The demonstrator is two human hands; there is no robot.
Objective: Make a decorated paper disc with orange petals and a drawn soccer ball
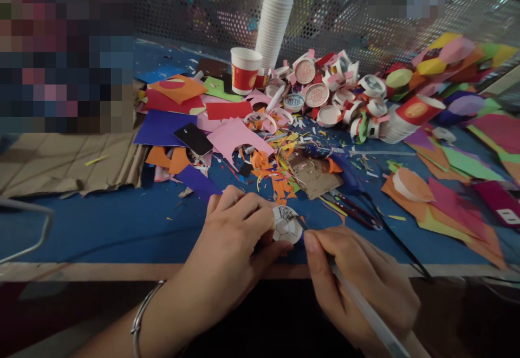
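Near the front edge of the blue table, my left hand (239, 233) is closed around a small white disc (286, 229) with black lines drawn on its face. It looks like the base of a cut paper cup, but its back and sides are hidden by the fingers. My right hand (357, 277) grips a pen (361, 306) with a pale barrel. The pen's dark tip is at the right rim of the disc; whether it touches cannot be told. Just beyond the hands lie orange paper scraps (280, 184) and a blue paper strip (197, 182).
A tall stack of paper cups (275, 19) stands at the back beside a single cup (245, 71). Several cut cup bases (317, 96) are heaped to its right. Scissors (357, 212) and a torn cardboard piece (312, 176) lie ahead. Brown cardboard (69, 157) covers the left.
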